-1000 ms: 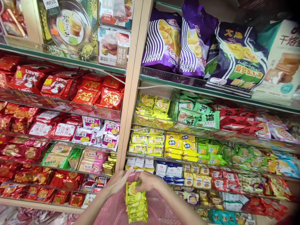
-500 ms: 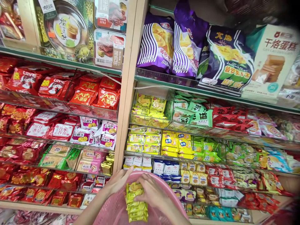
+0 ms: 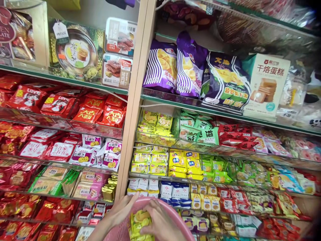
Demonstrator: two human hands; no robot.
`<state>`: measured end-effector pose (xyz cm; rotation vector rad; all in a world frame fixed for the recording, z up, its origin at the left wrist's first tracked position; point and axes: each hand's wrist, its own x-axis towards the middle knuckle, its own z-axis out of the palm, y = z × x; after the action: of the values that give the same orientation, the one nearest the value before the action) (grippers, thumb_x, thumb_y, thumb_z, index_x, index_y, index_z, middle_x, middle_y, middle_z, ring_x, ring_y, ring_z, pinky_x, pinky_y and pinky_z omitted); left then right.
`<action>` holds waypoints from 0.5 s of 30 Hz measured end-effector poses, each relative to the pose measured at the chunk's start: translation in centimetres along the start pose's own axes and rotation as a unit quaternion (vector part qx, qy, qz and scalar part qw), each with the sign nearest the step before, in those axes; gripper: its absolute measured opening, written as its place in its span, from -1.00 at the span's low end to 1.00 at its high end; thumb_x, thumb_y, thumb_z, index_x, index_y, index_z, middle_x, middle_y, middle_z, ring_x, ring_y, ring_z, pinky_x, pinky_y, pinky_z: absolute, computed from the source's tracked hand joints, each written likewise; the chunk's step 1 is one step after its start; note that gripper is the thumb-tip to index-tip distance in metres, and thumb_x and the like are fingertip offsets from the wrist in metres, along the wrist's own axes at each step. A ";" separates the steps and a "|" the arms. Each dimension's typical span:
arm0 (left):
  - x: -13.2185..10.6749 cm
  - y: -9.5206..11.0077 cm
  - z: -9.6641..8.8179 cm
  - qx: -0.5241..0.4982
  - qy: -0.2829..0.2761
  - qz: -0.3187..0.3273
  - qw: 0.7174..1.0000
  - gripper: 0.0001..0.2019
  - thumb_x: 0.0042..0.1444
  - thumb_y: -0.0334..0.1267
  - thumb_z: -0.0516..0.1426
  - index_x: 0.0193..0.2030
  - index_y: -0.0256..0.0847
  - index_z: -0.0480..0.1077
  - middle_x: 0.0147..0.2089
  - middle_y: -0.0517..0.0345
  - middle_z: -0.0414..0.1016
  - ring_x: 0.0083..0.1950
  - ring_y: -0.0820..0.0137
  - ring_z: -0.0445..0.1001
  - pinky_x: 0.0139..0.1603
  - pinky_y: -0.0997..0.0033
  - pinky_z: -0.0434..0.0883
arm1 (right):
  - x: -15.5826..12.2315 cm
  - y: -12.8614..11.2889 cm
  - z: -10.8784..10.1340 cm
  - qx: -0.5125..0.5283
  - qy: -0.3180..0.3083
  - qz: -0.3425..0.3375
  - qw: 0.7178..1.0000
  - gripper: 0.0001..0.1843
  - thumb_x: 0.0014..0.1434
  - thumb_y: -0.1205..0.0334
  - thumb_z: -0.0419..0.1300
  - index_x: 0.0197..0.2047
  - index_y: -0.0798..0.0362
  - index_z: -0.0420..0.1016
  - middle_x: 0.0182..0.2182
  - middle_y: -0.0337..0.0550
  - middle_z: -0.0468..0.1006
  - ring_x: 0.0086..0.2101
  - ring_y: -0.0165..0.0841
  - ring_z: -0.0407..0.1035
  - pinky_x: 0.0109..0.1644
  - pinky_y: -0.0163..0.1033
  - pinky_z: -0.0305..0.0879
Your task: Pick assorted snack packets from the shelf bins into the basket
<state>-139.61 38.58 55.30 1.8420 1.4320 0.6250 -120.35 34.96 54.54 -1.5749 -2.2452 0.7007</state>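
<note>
A pink plastic basket [image 3: 173, 209] sits at the bottom centre of the head view. My left hand [image 3: 121, 211] grips its near-left rim, fingers curled over the edge. My right hand [image 3: 160, 222] rests inside the basket, fingers closed over a stack of yellow snack packets [image 3: 139, 222] with a lemon-coloured picture on the top one. Only the top of the stack shows above the frame's lower edge.
Shop shelves fill the view, split by a beige upright [image 3: 131, 100]. Red packets [image 3: 87, 112] crowd the left bays. On the right are yellow packets [image 3: 152, 120], green packets [image 3: 200, 132], purple chip bags [image 3: 175, 68] and a white cake box [image 3: 267, 85].
My right hand has lowered the yellow packets deeper into the basket. The view has tilted up, so the hands and basket sit lower in frame and a higher shelf shows.
</note>
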 end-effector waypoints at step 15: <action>0.2 -1.4 -0.3 -0.005 0.013 -0.034 0.999 -0.32 0.07 0.31 -0.22 -0.28 -0.25 0.45 -0.24 -0.02 0.53 -0.14 0.11 0.45 -0.08 0.25 0.29 | -0.2 -11.7 -15.2 -0.160 0.286 -0.233 0.915 -0.69 0.28 0.09 -0.06 0.00 0.01 0.32 -0.04 -0.13 0.41 -0.01 -0.32 0.24 0.10 -0.23 0.13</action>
<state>-140.64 39.07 54.34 1.7765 1.4989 0.6240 -121.73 34.79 73.66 -1.0831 -2.1919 -0.2476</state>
